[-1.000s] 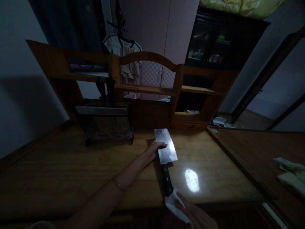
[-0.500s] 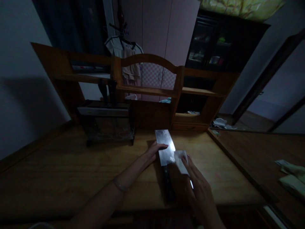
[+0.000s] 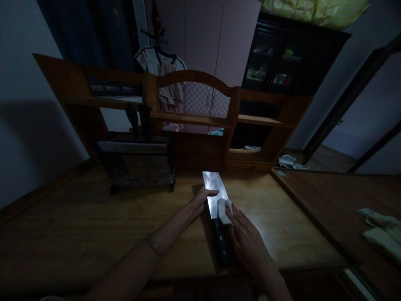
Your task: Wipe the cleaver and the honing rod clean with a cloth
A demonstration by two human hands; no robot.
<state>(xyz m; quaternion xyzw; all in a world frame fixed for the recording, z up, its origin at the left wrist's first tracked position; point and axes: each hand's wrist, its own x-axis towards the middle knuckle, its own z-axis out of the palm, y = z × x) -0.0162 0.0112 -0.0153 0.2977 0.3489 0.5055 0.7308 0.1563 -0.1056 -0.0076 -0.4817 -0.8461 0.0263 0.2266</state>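
Cleaver [image 3: 213,209] in the head view: it is over the near middle of a wooden desk [image 3: 125,225], its bright rectangular blade pointing away from the viewer and its black riveted handle [image 3: 221,244] running toward the near edge; whether the handle rests on the wood cannot be told. Left hand [image 3: 199,199]: closed about the blade's left edge, thumb laid flat across the upper face, the other fingers mostly hidden at the side and below. A thin bracelet [image 3: 156,246] circles the left wrist. Right hand [image 3: 246,228]: partly closed, fingers extended and close together, holding a folded white paper [image 3: 223,211] against the right side of the blade near its junction with the handle; the grip beneath the paper is hidden. To the left on the desk, well apart from the cleaver, is a black-framed knife block [image 3: 138,147] with a silvery upper band and two black knife handles [image 3: 145,119] rising from its top. Behind, a wooden hutch [image 3: 194,118] with an arched centre spans the desk's far side. Beyond it: a pink wardrobe [image 3: 203,42], garments on hangers [image 3: 171,81], and a dark glass-fronted cabinet [image 3: 266,54] bearing a yellow bundle [image 3: 313,12].
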